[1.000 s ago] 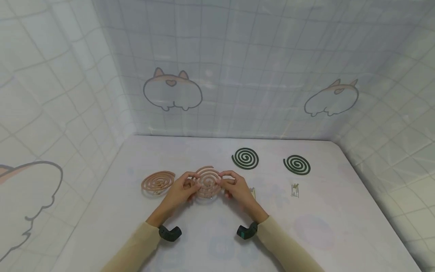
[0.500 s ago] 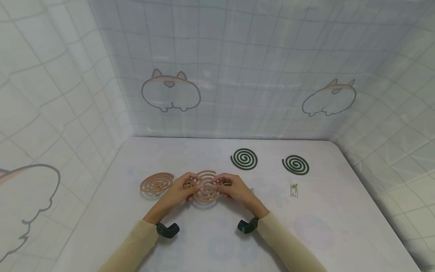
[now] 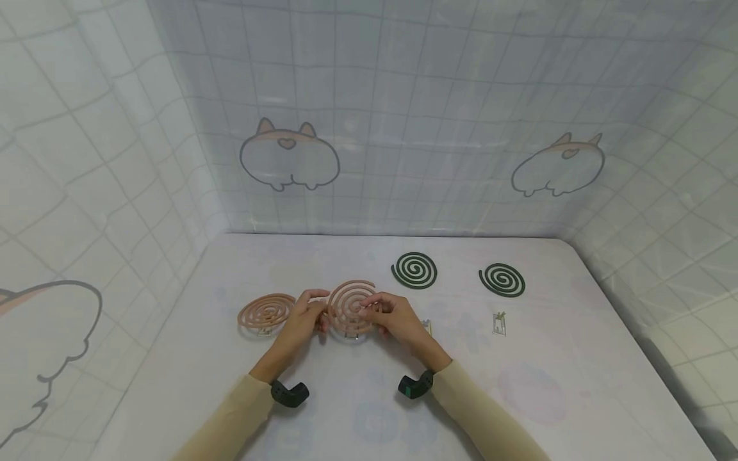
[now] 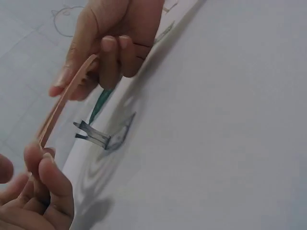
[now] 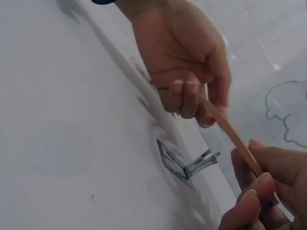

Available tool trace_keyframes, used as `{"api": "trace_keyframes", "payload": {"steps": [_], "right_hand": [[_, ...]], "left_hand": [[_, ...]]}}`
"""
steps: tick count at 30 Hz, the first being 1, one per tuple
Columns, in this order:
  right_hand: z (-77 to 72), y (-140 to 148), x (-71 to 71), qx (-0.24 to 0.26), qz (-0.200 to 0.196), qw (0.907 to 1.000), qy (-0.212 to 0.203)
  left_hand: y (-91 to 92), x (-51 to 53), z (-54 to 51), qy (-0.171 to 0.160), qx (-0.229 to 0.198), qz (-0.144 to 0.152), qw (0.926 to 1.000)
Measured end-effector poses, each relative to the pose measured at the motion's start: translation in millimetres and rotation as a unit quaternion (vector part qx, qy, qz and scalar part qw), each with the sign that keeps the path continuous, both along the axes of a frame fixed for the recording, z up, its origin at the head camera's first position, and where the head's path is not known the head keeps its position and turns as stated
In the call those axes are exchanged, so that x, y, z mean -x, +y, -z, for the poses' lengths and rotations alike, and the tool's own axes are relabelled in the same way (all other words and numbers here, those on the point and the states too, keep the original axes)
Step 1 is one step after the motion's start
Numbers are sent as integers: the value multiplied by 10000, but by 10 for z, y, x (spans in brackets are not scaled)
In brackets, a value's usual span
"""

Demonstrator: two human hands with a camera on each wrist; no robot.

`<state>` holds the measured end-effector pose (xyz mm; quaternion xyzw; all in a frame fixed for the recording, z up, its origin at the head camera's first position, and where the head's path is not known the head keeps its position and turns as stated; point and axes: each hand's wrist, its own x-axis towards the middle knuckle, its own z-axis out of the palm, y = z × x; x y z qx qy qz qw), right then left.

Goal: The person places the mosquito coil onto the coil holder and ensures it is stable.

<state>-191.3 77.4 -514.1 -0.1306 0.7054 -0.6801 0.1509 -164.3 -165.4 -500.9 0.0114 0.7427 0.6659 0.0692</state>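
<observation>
A brown mosquito coil (image 3: 353, 281) stands tilted between the two hands, above a small metal coil stand (image 5: 177, 165). My right hand (image 3: 398, 317) pinches the coil's right side between thumb and fingers. On the opposite side, my left hand (image 3: 300, 323) holds the outer edge with its fingertips, its thumb apart from the coil in the left wrist view. Seen edge-on there, the coil (image 4: 67, 98) is clear of the stand's upright prongs (image 4: 93, 135). The stand's flat base lies on the table.
Another brown coil (image 3: 266, 311) sits tilted on a stand (image 3: 264, 331) at the left. Two green coils (image 3: 414, 270) (image 3: 501, 280) lie flat at the back right. Two more metal stands (image 3: 499, 323) (image 3: 426, 326) are on the white table (image 3: 369, 410).
The left hand has drawn back leftward from the coil's face to its edge. The coil has tipped more upright and risen slightly, uncovering the stand below it. The right hand keeps its pinch.
</observation>
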Motion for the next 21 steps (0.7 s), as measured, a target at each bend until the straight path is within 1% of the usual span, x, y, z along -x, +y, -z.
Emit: {"api": "trace_keyframes", "payload": {"steps": [2,5,8,10,14,18,21], "right_hand": [[5,3,2,84,112,9999,-57],[14,15,2,152,202,9996,-144],[19,28,-6,170,294,9991,-258],[16,33,-13,198,352,9987,-312],[17,30,-36,189,396,9987,-264],[33,-5,-67,64,273,9996,-107],[39,-42,-91,17,230,9997,-20]], "left_hand": [[5,-15,-4,-121,57,-18,9999],[4,-25,10,-209,221,158,9994],[-16,-28,31,-220,241,465,9984],[-36,-31,36,-170,227,676,9973],[-76,-45,31,-115,180,1004,9947],[-90,-53,7,-158,60,1073,9941],[-85,-40,-8,-44,116,1079,9941]]}}
